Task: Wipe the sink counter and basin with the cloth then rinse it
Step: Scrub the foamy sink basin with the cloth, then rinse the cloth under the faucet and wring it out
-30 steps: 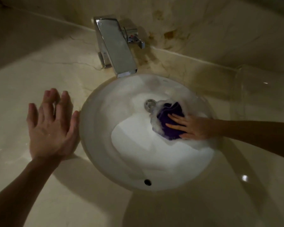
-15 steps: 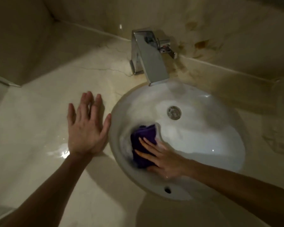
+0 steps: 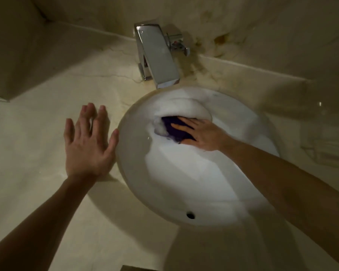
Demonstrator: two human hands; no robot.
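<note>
A white oval basin (image 3: 194, 178) is set into a beige stone counter (image 3: 33, 145). My right hand (image 3: 202, 133) lies flat on a purple cloth (image 3: 171, 127), pressing it against the basin's far inner wall amid white soap foam (image 3: 184, 106). The cloth is partly hidden under my fingers and the suds. The drain is hidden. My left hand (image 3: 88, 141) rests flat on the counter with fingers spread, thumb at the basin's left rim. It holds nothing.
A chrome tap (image 3: 157, 55) with a side lever stands behind the basin, its spout over the far rim. The stained stone back wall (image 3: 243, 26) rises behind it. A clear glass object (image 3: 329, 122) sits on the counter at the right. An overflow hole (image 3: 190, 215) marks the near basin wall.
My right hand has swept the cloth from the basin's right side to its near left, then up to the far wall under the tap, pushing foam along. My left hand stays planted.
</note>
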